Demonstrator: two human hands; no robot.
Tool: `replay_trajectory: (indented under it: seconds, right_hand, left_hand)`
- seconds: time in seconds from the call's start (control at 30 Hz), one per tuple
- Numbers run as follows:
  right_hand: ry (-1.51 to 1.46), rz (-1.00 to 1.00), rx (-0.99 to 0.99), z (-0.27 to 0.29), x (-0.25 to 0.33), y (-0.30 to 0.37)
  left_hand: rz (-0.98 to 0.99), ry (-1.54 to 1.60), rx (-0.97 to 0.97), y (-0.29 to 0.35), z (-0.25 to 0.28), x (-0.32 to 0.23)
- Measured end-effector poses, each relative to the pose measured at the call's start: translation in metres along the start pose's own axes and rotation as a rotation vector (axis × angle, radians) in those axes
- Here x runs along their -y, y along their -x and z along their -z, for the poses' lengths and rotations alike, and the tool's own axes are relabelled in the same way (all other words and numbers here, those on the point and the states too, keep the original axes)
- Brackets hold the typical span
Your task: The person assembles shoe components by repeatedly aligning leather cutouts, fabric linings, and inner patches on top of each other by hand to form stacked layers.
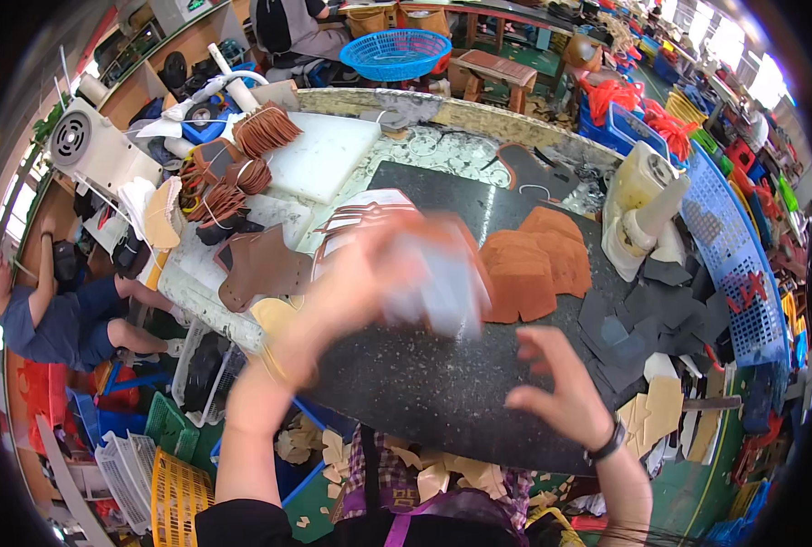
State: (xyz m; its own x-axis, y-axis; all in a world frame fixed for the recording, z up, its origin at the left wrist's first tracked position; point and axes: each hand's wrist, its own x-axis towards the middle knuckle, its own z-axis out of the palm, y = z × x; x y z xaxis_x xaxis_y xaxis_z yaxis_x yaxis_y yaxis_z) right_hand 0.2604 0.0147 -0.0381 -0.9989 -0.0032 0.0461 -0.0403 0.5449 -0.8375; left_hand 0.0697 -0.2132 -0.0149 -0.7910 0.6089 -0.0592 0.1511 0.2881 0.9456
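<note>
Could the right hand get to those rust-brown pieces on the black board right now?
Probably yes: the right hand looks open and empty, and only a stretch of black board seems to lie between it and the rust-brown pieces.

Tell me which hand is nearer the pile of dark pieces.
Right. The right hand is close beside the dark pieces, to their left; the left hand is much farther left.

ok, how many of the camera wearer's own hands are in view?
2. Left hand: above the black board, by a blurred pale piece; motion blur hides its grip. Right hand: over the board's near right part, fingers apart, empty.
</note>
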Motion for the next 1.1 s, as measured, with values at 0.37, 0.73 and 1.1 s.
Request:
replay_trajectory:
  seconds: [0.37, 0.73, 1.1]
  right_hand:
    - [0.704, -0.010, -0.150, 0.026, -0.103, -0.119]
    - [0.473, 0.353, -0.440, -0.007, -0.023, -0.036]
    - [0.736, -0.008, -0.437, 0.066, -0.085, 0.025]
  left_hand:
    - [-0.469, -1.186, -0.571, -0.097, 0.068, 0.051]
    - [-0.829, -0.721, 0.063, -0.019, -0.077, 0.059]
    - [-0.745, -0.584, -0.056, -0.030, -0.079, 0.039]
